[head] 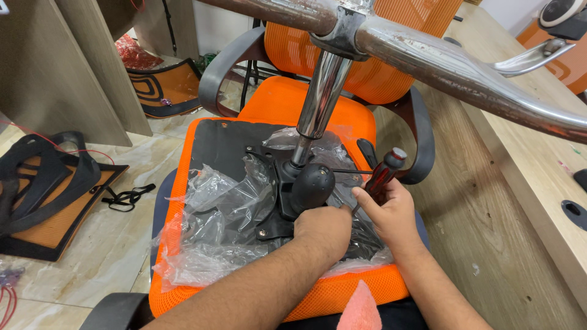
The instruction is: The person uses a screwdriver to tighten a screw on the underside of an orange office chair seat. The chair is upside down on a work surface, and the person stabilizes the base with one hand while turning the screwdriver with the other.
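A black-and-orange mesh chair back (52, 195) is lying on the tiled floor (104, 244) well left of the grip, another orange panel (162, 88) is leaning farther up-left, and a wooden desk (520, 177) is running along its right.

Glossy chrome column (319, 91), crinkled clear plastic film (211, 214) (over matt black plastic), orange mesh seat (287, 104).

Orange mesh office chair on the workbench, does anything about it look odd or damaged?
Yes. The orange mesh seat lies upside down, its black underside plate still under torn clear plastic wrap. The chrome star base sticks up, its plating pitted and rust-spotted. Spare orange-and-black chair panels lie scattered on the tiled floor.
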